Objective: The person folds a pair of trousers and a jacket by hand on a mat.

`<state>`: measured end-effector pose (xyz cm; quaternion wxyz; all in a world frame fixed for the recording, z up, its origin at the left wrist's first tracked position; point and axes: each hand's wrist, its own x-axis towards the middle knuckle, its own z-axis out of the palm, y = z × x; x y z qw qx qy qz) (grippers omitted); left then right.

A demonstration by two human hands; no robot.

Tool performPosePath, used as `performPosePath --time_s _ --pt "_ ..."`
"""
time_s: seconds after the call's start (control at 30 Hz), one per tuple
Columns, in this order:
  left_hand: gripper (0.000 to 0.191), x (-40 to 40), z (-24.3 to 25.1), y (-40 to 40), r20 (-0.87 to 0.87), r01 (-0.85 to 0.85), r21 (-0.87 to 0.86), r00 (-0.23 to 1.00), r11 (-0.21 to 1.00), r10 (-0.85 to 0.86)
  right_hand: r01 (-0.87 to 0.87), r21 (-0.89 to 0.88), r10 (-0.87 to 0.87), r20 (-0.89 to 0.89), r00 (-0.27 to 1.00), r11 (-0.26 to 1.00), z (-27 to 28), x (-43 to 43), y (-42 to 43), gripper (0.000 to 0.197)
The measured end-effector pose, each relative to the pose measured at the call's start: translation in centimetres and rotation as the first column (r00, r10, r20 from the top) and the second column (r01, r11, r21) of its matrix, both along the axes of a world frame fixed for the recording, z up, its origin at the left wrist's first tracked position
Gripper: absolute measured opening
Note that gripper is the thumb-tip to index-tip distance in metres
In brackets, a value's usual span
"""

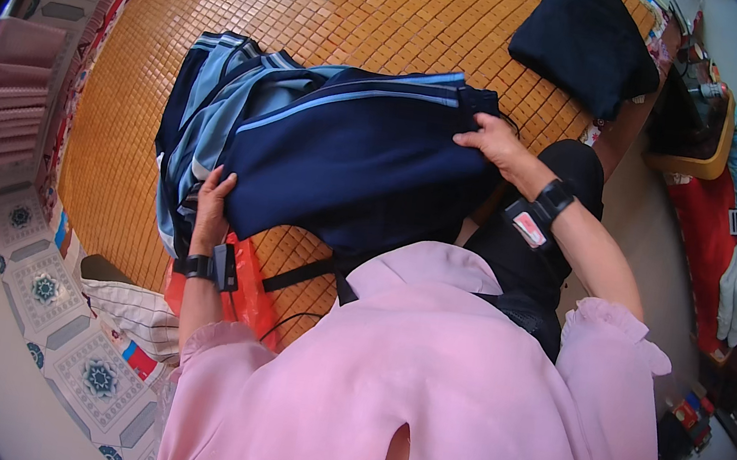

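A pair of navy sports trousers (365,153) with light blue side stripes lies spread across a woven bamboo mat, its near part over my lap. My right hand (495,145) grips the gathered end of the navy cloth, thumb on top and fingers partly hidden. At the opposite end, my left hand (211,202) holds the edge of the same cloth between thumb and fingers. Beneath and beside it, a rumpled light blue and navy garment (217,105) with striped edges spreads to the left.
The bamboo mat (133,213) covers the bed. A folded dark garment (585,45) lies at the far right. Near my left forearm are a red plastic bag (253,285) and a striped white cloth (131,310). Past the bed's right edge stands a yellow-rimmed tray (691,164).
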<state>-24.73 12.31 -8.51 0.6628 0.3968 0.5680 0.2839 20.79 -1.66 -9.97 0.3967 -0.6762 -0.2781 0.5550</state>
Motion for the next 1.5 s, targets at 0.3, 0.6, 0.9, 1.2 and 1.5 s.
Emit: performPosePath --time_s 0.3,0.6,0.9,1.2,1.5 --pt "0.056 -1.0 -5.5 -3.8 0.130 0.157 -0.341 0.984 0.927 -0.119 -0.151 -0.287 0.193 0.126 0.973 0.946 -0.6 -1.7 0.3 0.058" --pt "0.031 0.7 7.9 -0.3 0.116 -0.130 -0.088 0.983 0.988 0.139 -0.243 -0.206 0.295 0.278 0.914 0.948 -0.7 -0.9 -0.4 0.062" --pt "0.033 4.9 17.5 -0.8 -0.034 -0.027 0.114 0.999 0.993 0.031 -0.591 0.293 0.308 0.636 0.707 0.751 7.5 -7.0 3.9 0.064" --pt "0.037 16.6 23.1 -5.1 0.144 0.106 0.171 0.981 0.980 -0.131 -0.754 0.085 0.694 0.335 0.637 0.651 7.5 -12.7 3.3 0.083" --pt "0.044 21.4 10.8 -2.5 0.009 0.472 0.225 0.874 0.852 -0.486 -0.758 0.190 0.601 0.504 0.620 0.623 3.8 -9.7 -0.4 0.072"
